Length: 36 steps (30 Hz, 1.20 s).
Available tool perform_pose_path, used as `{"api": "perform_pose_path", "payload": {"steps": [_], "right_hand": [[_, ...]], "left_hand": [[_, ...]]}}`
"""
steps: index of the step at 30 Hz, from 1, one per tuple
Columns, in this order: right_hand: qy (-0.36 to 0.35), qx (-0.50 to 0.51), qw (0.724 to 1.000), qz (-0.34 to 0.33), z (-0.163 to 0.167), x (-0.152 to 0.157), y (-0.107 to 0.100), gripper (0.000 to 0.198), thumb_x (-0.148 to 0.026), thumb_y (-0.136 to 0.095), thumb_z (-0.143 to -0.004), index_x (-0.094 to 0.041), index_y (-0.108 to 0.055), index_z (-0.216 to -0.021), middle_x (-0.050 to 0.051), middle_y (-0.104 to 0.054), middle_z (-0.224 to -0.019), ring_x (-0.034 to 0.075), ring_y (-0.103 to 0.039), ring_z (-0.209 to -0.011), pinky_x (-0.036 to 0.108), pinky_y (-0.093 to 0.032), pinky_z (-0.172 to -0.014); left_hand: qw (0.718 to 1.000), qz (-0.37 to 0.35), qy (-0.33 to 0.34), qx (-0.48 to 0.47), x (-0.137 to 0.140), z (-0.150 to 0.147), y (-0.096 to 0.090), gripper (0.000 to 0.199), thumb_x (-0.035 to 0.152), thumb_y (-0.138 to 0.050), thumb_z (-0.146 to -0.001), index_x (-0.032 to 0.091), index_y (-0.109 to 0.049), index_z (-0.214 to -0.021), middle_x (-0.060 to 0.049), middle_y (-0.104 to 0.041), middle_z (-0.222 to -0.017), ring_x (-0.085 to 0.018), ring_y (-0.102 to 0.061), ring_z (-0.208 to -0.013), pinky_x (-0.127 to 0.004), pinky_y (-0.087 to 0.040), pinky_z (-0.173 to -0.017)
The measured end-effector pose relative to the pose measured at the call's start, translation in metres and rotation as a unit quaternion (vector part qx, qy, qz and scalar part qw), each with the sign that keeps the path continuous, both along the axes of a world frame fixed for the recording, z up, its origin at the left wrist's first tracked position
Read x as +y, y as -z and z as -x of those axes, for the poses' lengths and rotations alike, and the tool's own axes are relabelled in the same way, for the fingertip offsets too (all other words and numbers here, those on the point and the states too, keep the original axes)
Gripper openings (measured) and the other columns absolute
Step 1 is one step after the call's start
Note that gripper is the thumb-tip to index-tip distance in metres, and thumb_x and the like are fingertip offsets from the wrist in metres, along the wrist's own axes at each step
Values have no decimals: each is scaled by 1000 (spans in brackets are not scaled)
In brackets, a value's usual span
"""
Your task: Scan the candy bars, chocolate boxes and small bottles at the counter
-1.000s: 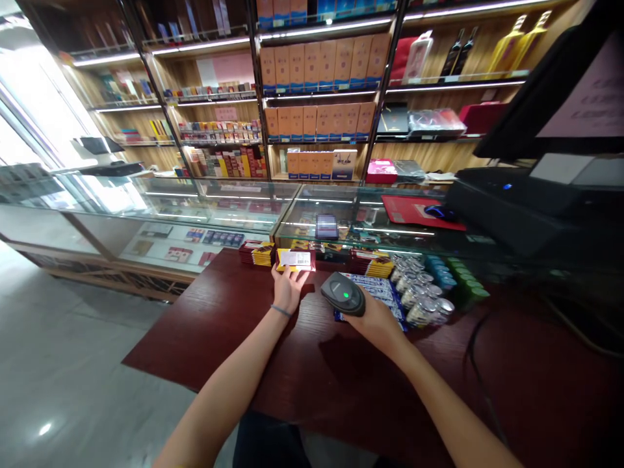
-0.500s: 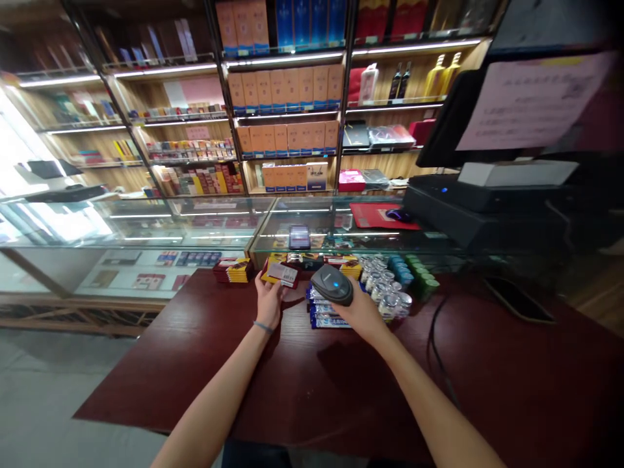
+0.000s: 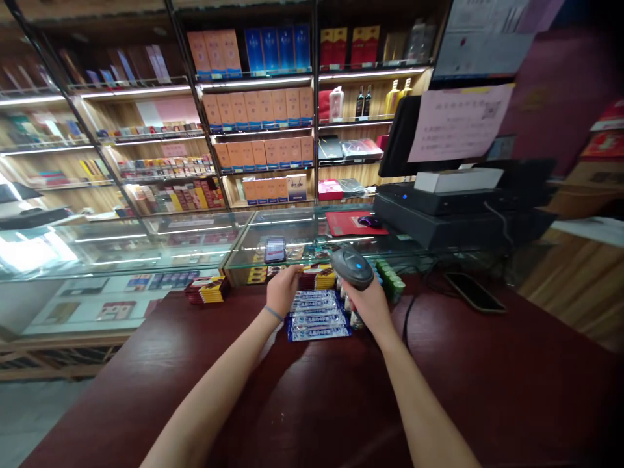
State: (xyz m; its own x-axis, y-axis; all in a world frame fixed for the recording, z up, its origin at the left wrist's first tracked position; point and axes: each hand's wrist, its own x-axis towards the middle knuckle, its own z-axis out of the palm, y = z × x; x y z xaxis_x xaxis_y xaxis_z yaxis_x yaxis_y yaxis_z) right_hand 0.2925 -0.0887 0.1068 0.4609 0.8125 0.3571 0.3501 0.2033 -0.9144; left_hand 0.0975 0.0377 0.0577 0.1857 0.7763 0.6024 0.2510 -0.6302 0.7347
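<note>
Left grip (image 3: 283, 291), a bare hand with a thin band (image 3: 273, 313) at the wrist: the fingers bend inward at the near left end of a right-hand stack of red-and-yellow boxes (image 3: 324, 278). From where I stand, I cannot tell whether they pinch a box or merely touch one. Right grip (image 3: 373, 304): closed firmly around a dark handheld scanner (image 3: 351, 265), which is raised above the table (image 3: 205, 390), a small blue light showing on its upper face.

Between the two grips, and nearer the person, blue-and-white packets (image 3: 319, 318) lie overlapping in a row. A left-hand stack of red-and-yellow boxes (image 3: 207, 290) sits well to the left of the left grip, at the table's far edge. Just beyond the right grip stand green cans (image 3: 391, 283), partly covered by the hand; other cans behind it are mostly hidden. A black cable (image 3: 408, 318) runs just right of the right grip, and a phone (image 3: 475, 291) lies farther right. Ahead of the left grip, a small screen device (image 3: 275, 249) rests upon the glass case (image 3: 248, 237); ahead of the right, a red mat (image 3: 346, 224) bears a mouse (image 3: 370, 221).
</note>
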Motion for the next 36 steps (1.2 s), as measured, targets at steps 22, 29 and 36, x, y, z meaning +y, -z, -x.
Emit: {"api": "perform_pose_path", "payload": {"steps": [22, 29, 36], "right_hand": [[18, 32, 999, 21, -29, 4, 7, 41, -57, -67, -80, -25, -62, -105, -2, -61, -53, 21, -56, -41, 33, -46, -43], [22, 37, 999, 9, -24, 4, 5, 35, -54, -69, -79, -27, -60, -98, -4, -57, -50, 19, -52, -37, 32, -44, -39], [-8, 25, 1000, 7, 2, 0, 4, 30, -53, -68, -80, -25, -57, -85, -5, -54, -47, 17, -51, -38, 31, -44, -43]], "left_hand": [[991, -23, 132, 15, 30, -66, 39, 31, 17, -76, -75, 30, -75, -103, -9, -74, -113, -30, -64, -115, -50, -34, -117], [977, 74, 177, -91, 20, -63, 20, 34, 7, -75, -70, 28, -75, -98, -10, -72, -112, -31, -60, -120, -56, -27, -121], [988, 24, 107, -105, 10, -12, 0, 23, 25, -73, -82, 29, -74, -105, -9, -71, -111, -31, -59, -116, -53, -34, -117]]}}
